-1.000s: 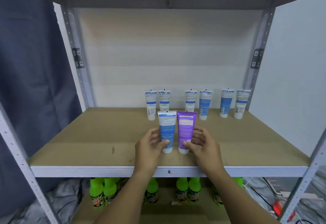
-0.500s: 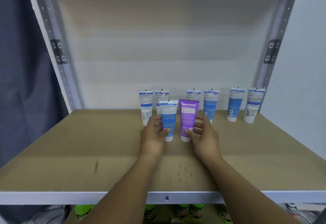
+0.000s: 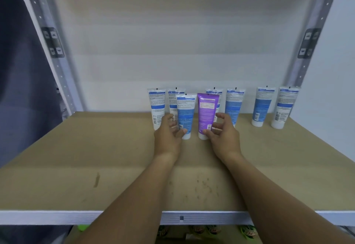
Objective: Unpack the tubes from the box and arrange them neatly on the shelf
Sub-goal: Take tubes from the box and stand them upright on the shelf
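A blue-and-white tube [image 3: 186, 116] and a purple tube [image 3: 207, 114] stand upright side by side, cap down, on the brown shelf board [image 3: 96, 147]. My left hand [image 3: 168, 135] curls loosely round the blue tube's lower part, thumb on its front. My right hand [image 3: 223, 135] holds the purple tube low down, thumb against its base, fingers spread at its right side. Both tubes stand just in front of a back row of several white-and-blue tubes [image 3: 262, 106] lined along the rear wall.
Grey metal uprights rise at the back left [image 3: 57, 61] and back right [image 3: 307, 51]. A dark curtain [image 3: 19, 90] hangs at the left. The shelf's metal front rail [image 3: 57, 216] runs below my forearms, with green bottles [image 3: 247, 230] on the level underneath.
Both hands have carried the blue and purple tubes from the shelf's front edge back to just before the rear row. My view has moved closer, and my fingers have loosened.
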Demonstrator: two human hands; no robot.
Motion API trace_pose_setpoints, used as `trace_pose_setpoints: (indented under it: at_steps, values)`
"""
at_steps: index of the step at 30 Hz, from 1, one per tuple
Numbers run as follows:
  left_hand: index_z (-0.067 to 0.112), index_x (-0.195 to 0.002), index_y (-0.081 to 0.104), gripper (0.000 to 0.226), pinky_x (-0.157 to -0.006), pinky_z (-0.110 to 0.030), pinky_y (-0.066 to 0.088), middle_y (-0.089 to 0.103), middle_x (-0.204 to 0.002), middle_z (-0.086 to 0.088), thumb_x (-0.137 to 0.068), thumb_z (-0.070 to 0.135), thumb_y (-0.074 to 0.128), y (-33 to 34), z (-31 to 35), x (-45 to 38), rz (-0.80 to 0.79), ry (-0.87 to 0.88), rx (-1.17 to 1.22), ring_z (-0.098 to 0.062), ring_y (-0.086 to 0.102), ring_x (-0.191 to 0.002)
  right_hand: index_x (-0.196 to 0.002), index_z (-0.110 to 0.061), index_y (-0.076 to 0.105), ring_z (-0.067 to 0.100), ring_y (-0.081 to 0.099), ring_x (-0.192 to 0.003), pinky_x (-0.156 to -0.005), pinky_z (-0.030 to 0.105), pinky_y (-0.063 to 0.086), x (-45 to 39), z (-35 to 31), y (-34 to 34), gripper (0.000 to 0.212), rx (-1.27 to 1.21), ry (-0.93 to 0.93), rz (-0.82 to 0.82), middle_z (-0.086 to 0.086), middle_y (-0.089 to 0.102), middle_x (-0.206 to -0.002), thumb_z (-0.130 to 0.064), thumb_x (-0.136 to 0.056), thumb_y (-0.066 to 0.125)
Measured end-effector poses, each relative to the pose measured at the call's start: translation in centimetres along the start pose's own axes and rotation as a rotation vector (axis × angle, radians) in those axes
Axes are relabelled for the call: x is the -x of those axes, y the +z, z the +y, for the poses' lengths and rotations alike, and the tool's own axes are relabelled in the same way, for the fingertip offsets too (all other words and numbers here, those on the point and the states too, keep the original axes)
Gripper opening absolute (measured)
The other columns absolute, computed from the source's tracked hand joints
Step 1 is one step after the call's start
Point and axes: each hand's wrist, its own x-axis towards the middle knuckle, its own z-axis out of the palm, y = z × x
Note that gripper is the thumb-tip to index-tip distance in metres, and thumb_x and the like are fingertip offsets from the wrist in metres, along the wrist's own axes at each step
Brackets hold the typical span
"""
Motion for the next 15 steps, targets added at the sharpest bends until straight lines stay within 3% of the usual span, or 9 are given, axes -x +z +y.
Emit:
trace_pose_setpoints:
  at_steps: [2, 5, 8, 12, 15]
  values:
    - [0.008, -0.128, 0.053, 0.053, -0.065, -0.001, 0.047, 0.064, -0.110, -0.007, -0.082, -0.001, 0.076, -0.6, 0.1, 1.0, 0.018, -0.041, -0.013, -0.004, 0.064, -0.081, -0.130, -0.023, 0.044, 0.010, 0.064, -0.089, -0.070, 0.014, 0.043, 0.8, -0.1, -0.6, 0.060, 0.032, 0.044, -0.005, -0.002, 0.062, -0.101, -0.018, -0.080, 0.077]
    - [0.006, -0.116, 0.059, 0.042, -0.067, -0.005, 0.049, 0.066, -0.099, -0.007, -0.079, 0.002, 0.079, -1.6, 0.5, 3.1, 0.011, -0.038, -0.072, -0.011, 0.063, -0.079, -0.126, -0.021, 0.048, 0.013, 0.065, -0.088, -0.079, 0.021, 0.046, 2.7, -0.2, -1.7, 0.055, 0.076, 0.076, -0.034, 0.001, 0.064, -0.098, -0.015, -0.080, 0.077]
    - [0.010, -0.110, 0.062, 0.035, -0.068, -0.003, 0.047, 0.067, -0.093, -0.005, -0.081, 0.003, 0.078, -2.8, 1.4, 6.1, -0.007, -0.030, -0.107, -0.004, 0.061, -0.074, -0.122, -0.016, 0.053, 0.017, 0.065, -0.087, -0.087, 0.029, 0.052, 5.7, -1.0, -2.8, 0.049, 0.126, 0.056, -0.069, 0.005, 0.065, -0.096, -0.009, -0.079, 0.075]
    - [0.015, -0.113, 0.063, 0.029, -0.066, -0.002, 0.045, 0.069, -0.089, 0.002, -0.086, 0.016, 0.074, -4.6, 3.0, 10.8, -0.076, -0.025, -0.186, -0.003, 0.061, -0.075, -0.116, -0.013, 0.057, 0.010, 0.060, -0.072, -0.069, 0.010, 0.046, 10.5, -2.6, -4.3, 0.041, 0.156, 0.054, -0.119, 0.003, 0.065, -0.086, -0.006, -0.080, 0.074]
    - [0.019, -0.109, 0.065, 0.023, -0.064, -0.006, 0.046, 0.068, -0.085, 0.003, -0.088, 0.018, 0.072, -6.0, 4.0, 14.6, -0.118, 0.003, -0.186, -0.007, 0.063, -0.076, -0.107, -0.014, 0.063, 0.008, 0.057, -0.063, -0.066, 0.012, 0.047, 14.4, -3.7, -4.9, 0.031, 0.189, 0.020, -0.126, 0.001, 0.064, -0.077, -0.007, -0.079, 0.074]
